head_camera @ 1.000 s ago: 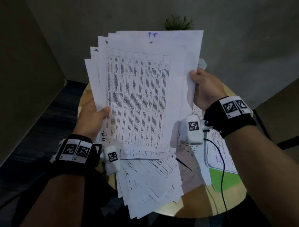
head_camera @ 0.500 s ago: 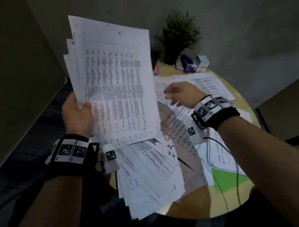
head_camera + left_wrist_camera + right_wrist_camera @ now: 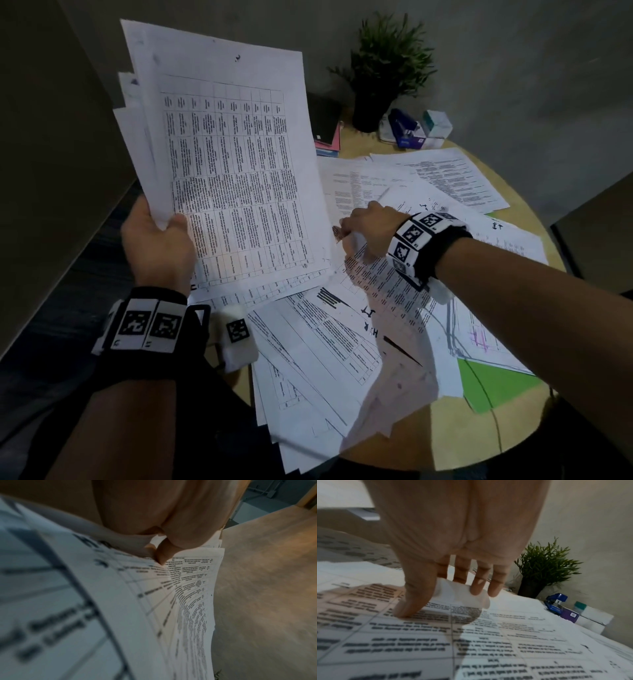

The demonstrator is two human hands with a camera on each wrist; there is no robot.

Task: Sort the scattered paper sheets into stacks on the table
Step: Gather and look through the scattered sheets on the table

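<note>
Head view: a fanned bundle of white printed paper sheets (image 3: pixel 226 178) is held upright over the round wooden table (image 3: pixel 507 425) at its left edge, pinched at its lower left side by the left hand (image 3: pixel 157 240). The right hand (image 3: pixel 368 228), thumb pressed down and fingers curling, lifts the edge of a loose printed sheet (image 3: pixel 488 642) near the table's middle. Thin, limp and slippery, the sheets seem best taken at an edge.

An office corner: printed sheets (image 3: pixel 404 335) cover a round bench (image 3: pixel 404 442), with a stapler (image 3: pixel 406 128) and potted plant (image 3: pixel 383 68) beyond the hands.
</note>
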